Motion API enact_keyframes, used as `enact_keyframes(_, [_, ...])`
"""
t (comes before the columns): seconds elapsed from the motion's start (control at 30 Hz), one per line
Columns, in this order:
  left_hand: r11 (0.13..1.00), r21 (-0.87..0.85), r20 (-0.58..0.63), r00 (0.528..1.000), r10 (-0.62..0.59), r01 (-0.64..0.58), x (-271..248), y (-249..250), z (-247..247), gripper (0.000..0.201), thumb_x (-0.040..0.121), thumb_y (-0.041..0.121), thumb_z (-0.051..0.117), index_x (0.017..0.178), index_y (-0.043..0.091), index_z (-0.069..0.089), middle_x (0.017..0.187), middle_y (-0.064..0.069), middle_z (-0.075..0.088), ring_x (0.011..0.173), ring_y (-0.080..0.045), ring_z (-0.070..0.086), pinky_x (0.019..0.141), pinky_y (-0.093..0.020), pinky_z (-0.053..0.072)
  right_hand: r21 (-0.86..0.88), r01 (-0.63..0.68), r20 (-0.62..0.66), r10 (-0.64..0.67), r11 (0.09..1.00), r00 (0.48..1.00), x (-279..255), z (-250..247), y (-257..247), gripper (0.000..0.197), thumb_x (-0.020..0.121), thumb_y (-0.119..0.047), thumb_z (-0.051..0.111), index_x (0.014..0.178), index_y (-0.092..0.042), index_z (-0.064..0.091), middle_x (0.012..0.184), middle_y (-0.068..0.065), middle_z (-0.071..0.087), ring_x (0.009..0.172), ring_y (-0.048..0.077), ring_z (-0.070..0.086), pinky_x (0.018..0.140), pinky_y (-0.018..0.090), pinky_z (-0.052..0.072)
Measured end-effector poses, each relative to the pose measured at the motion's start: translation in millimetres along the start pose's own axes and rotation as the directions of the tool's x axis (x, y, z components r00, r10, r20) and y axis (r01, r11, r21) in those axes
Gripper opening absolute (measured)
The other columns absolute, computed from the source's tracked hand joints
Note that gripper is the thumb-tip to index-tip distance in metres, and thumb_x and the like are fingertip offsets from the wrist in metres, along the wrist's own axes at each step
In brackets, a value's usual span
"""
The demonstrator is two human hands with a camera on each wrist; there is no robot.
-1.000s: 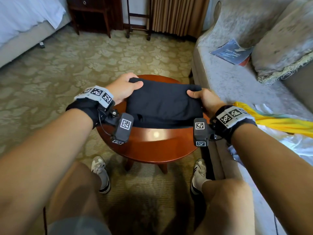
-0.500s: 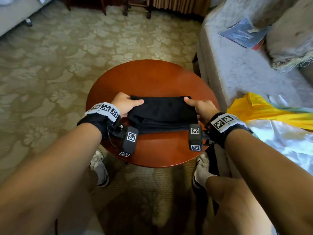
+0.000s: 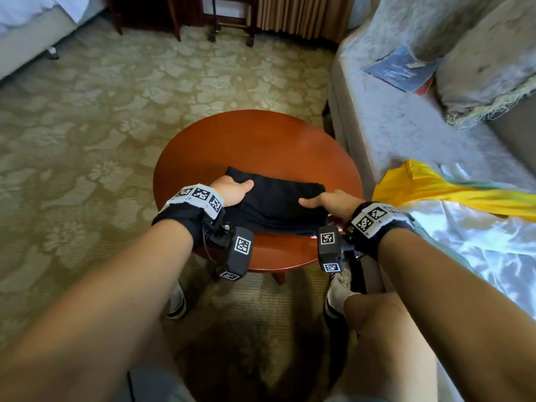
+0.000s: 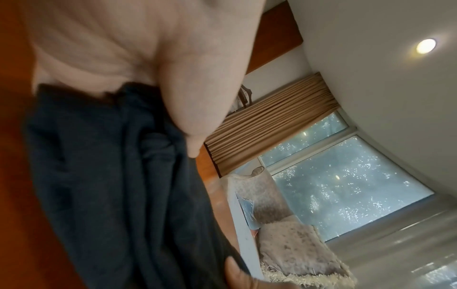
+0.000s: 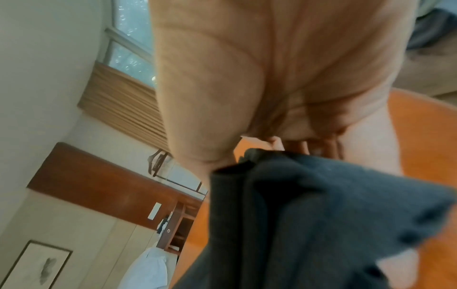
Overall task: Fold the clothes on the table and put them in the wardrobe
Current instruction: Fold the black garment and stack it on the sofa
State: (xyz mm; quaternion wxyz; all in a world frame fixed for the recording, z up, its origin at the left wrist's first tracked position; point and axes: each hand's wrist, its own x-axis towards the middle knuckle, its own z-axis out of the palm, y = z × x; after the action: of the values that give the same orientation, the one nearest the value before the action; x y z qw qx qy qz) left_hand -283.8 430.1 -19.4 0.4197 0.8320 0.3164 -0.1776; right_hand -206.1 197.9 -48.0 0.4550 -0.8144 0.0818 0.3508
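A folded black garment [image 3: 278,198] lies on the near half of the round wooden table [image 3: 261,140]. My left hand [image 3: 232,191] grips its left end, thumb on top and fingers hidden beneath. My right hand [image 3: 330,203] grips its right end the same way. In the left wrist view the dark cloth [image 4: 111,185] hangs in layered folds under my thumb [image 4: 195,117]. The right wrist view shows the cloth [image 5: 309,215] pinched between thumb and fingers above the table top [image 5: 425,136].
A grey sofa [image 3: 406,126] stands right of the table with a yellow cloth [image 3: 435,187], a shiny white cloth [image 3: 478,242], a blue booklet [image 3: 400,68] and a cushion [image 3: 487,68]. A bed corner [image 3: 29,24] is far left. Patterned carpet surrounds the table.
Both hands, still holding the black garment's ends, have drawn it from the table's far side to the near half. My view has tilted down.
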Motion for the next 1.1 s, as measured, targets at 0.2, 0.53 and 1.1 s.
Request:
enact_keyframes(0.2, [0.882,-0.472,0.117,0.991,0.064,-0.001,-5,6,4,0.092,0.061,0.064,0.078,0.134,0.026,0.037,0.133,-0.010,0.049,0.105,-0.040,0.061,0.074,-0.056,0.056,0.267,0.087,-0.162,-0.044,0.960,0.986,-1,-12,22,0.117,0.022,-0.044,0.098,0.123,-0.005,0.055,0.107,0.017,0.071,0.089,0.040,0.072,0.084,0.062,0.055])
enact_keyframes(0.53, [0.867,-0.441,0.407,0.810,0.422,-0.230,-95,134,84,0.051,0.084,0.007,0.073,0.129,0.009,0.049,0.122,-0.017,0.061,0.100,-0.040,0.064,0.068,-0.051,0.058,0.571,0.241,-0.428,0.034,0.785,0.903,-160,-106,86,0.023,0.094,-0.004,0.061,0.115,-0.013,0.057,0.092,0.012,0.067,0.068,0.028,0.068,0.042,0.035,0.055])
enact_keyframes(1.1, [0.843,-0.240,0.851,0.314,0.421,-0.481,-339,208,437,0.029,0.082,0.011,0.072,0.106,0.018,0.057,0.111,-0.012,0.068,0.097,-0.035,0.066,0.081,-0.055,0.056,0.684,0.218,-0.722,0.604,0.696,0.337,-411,-222,429,0.052,0.074,-0.033,0.075,0.121,-0.018,0.057,0.118,0.008,0.067,0.107,0.032,0.065,0.097,0.051,0.052])
